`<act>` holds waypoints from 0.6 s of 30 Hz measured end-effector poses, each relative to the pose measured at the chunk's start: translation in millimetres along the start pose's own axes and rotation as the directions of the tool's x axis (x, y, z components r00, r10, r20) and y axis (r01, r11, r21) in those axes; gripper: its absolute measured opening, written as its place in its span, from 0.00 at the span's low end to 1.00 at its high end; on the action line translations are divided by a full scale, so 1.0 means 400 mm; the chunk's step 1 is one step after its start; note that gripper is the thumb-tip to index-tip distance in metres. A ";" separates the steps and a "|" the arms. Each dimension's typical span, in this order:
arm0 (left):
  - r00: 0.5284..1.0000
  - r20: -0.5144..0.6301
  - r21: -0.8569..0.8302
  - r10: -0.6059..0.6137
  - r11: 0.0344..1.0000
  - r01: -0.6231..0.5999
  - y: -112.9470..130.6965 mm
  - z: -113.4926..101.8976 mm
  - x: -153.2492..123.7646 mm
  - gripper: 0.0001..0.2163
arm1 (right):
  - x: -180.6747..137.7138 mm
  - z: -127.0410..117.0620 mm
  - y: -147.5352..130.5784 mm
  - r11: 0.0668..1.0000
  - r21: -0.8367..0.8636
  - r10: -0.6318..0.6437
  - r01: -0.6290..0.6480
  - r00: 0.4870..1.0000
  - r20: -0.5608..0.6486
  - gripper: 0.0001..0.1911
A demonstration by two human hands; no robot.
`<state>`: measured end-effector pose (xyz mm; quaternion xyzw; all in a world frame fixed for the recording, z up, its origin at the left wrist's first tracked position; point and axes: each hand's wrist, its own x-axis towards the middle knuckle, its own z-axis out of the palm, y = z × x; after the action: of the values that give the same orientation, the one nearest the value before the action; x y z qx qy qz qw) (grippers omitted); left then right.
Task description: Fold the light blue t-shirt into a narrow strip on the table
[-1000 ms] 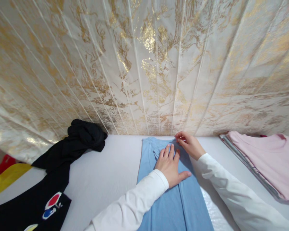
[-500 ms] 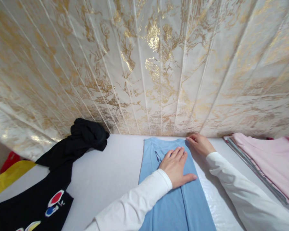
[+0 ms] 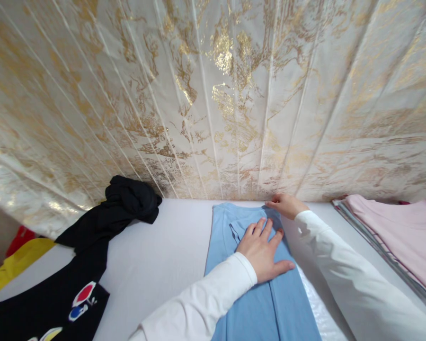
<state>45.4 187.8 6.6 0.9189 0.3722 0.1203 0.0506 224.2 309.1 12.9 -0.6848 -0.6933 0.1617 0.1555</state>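
Observation:
A light blue garment [image 3: 255, 303], folded into a long narrow strip, lies on the white table [image 3: 170, 251] in front of me. My left hand [image 3: 264, 251] rests flat on it, fingers spread, pressing the cloth down. My right hand [image 3: 286, 204] is at the garment's far right corner near the wall, fingers curled on the cloth's edge. Both arms wear white sleeves.
A black garment [image 3: 92, 237] with a red and blue print lies at the left, with yellow and red cloth [image 3: 17, 258] beyond it. A stack of folded clothes topped by a pink piece [image 3: 401, 237] sits at the right. A gold-patterned white curtain [image 3: 213, 94] hangs right behind the table.
My right hand moved out along the garment's far edge to the right and then shifted back toward the corner. My left hand stayed flat on the cloth, sliding slightly toward me.

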 end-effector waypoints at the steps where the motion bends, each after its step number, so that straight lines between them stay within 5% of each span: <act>1: 1.000 -0.003 -0.004 0.000 1.000 0.000 0.001 0.001 -0.001 0.34 | 0.000 -0.006 0.000 1.000 0.011 -0.013 0.012 1.000 0.023 0.11; 8: 1.000 -0.004 -0.017 -0.011 1.000 0.011 -0.002 -0.003 -0.005 0.34 | 0.004 -0.017 0.017 0.994 0.099 -0.056 0.047 0.994 0.093 0.03; 18: 0.999 0.003 -0.008 -0.033 0.999 0.033 -0.001 0.004 -0.003 0.33 | -0.011 0.001 0.003 0.985 0.001 -0.170 0.174 0.966 -0.193 0.09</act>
<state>44.7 187.1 4.7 0.9125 0.3869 0.1199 0.0567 225.2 304.7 12.3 -0.6331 -0.7303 0.0871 0.2411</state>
